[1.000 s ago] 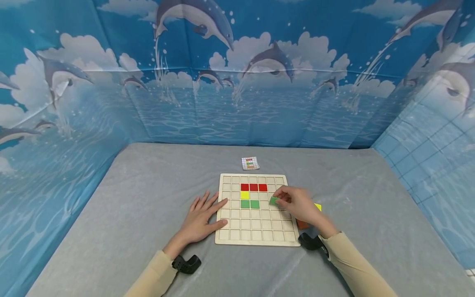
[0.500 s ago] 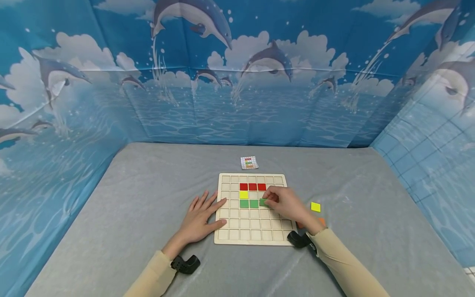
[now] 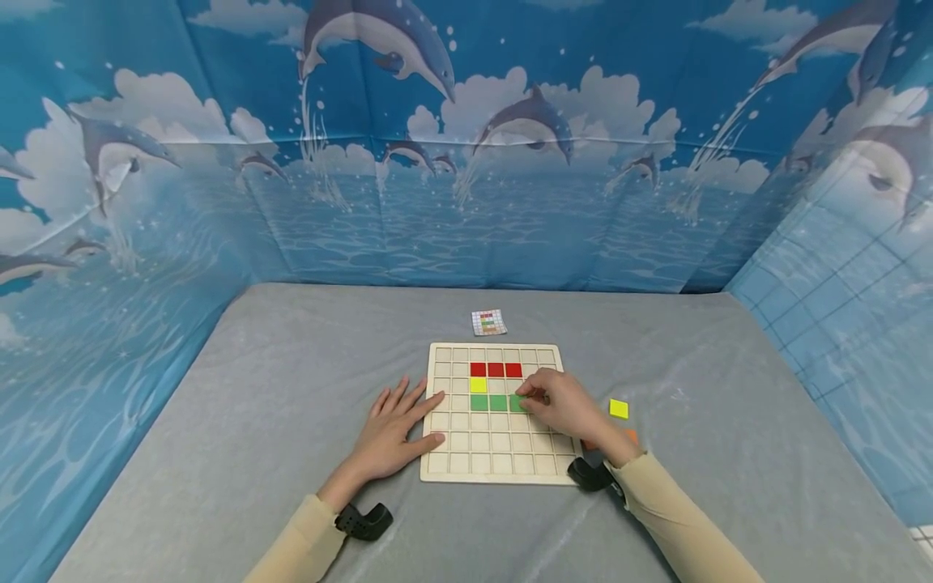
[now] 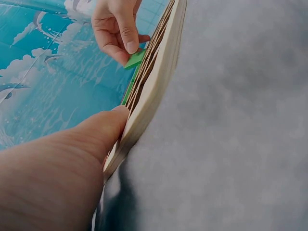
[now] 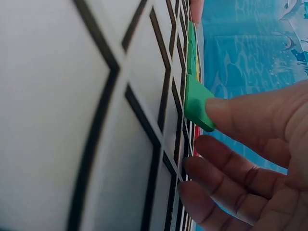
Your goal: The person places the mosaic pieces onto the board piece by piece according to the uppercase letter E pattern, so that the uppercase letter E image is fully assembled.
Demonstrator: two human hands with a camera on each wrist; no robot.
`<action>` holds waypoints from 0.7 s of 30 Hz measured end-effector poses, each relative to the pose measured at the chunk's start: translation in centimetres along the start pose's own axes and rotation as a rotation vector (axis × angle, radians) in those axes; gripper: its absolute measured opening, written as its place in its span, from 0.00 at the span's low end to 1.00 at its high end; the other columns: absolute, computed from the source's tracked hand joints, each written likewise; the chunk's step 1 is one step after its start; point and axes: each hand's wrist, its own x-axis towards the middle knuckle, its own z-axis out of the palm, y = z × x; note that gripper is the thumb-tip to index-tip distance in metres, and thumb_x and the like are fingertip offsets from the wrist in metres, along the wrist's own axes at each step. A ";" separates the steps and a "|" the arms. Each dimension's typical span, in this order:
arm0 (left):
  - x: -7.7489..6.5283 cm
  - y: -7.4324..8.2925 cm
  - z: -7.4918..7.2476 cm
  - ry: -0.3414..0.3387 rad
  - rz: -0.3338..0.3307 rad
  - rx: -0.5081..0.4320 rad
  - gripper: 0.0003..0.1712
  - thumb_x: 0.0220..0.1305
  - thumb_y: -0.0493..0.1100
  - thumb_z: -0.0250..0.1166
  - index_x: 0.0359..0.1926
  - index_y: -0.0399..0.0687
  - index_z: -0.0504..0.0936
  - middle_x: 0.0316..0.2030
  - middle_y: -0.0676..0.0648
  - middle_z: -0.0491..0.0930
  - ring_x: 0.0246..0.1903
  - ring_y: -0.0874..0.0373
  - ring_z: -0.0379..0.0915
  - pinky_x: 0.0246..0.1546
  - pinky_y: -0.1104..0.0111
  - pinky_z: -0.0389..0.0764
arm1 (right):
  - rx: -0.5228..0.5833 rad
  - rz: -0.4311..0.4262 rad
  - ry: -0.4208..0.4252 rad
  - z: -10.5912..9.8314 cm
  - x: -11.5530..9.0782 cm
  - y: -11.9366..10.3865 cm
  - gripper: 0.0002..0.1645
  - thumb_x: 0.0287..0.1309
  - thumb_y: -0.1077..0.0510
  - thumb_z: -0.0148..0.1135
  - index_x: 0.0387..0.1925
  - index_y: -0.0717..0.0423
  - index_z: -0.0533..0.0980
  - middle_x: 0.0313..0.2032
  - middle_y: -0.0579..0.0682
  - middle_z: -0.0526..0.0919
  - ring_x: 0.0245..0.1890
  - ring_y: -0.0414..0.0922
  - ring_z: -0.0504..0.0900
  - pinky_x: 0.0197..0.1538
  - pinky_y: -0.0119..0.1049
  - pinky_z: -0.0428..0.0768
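A wooden grid board (image 3: 481, 464) lies on the grey cloth. My right hand (image 3: 563, 402) pinches a green square tile (image 5: 197, 102) over its right half. The tile tilts in the right wrist view, one edge down at a cell beside two green tiles (image 3: 488, 402) in the same row. Farther up the board sit a row of red tiles (image 3: 496, 370) and one yellow tile (image 3: 477, 385) below the leftmost of them. My left hand (image 3: 394, 429) rests fingers spread at the board's left edge, thumb and index fingertip on its rim.
Behind the board lies a small card (image 3: 489, 322) printed with a coloured grid pattern. A loose yellow tile (image 3: 619, 409) and orange tiles (image 3: 631, 438), partly hidden by my right wrist, lie right of the board. A dolphin-print curtain (image 3: 466, 235) hangs behind the table.
My right hand has carried the green tile left across the board to the end of the green row, uncovering the loose yellow tile. My left hand has stayed in place.
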 end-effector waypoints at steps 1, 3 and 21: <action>0.0 0.0 0.0 -0.002 -0.002 0.000 0.38 0.65 0.65 0.53 0.72 0.60 0.60 0.72 0.48 0.48 0.71 0.46 0.33 0.66 0.48 0.34 | -0.013 -0.002 -0.005 0.0 -0.1 0.0 0.05 0.55 0.63 0.68 0.36 0.54 0.83 0.32 0.41 0.77 0.30 0.38 0.73 0.35 0.35 0.76; 0.0 0.1 0.0 -0.005 -0.006 0.002 0.38 0.65 0.65 0.53 0.72 0.60 0.59 0.72 0.48 0.48 0.71 0.46 0.33 0.66 0.48 0.34 | -0.046 -0.015 -0.012 -0.1 -0.3 -0.1 0.08 0.56 0.62 0.67 0.39 0.55 0.83 0.33 0.42 0.77 0.30 0.38 0.73 0.35 0.35 0.75; 0.0 0.2 -0.1 0.000 -0.008 0.000 0.38 0.65 0.65 0.54 0.72 0.60 0.60 0.72 0.48 0.49 0.71 0.46 0.34 0.65 0.48 0.35 | -0.127 -0.111 -0.064 -0.4 -1.3 0.4 0.15 0.59 0.61 0.64 0.48 0.60 0.82 0.36 0.45 0.75 0.30 0.39 0.67 0.32 0.33 0.68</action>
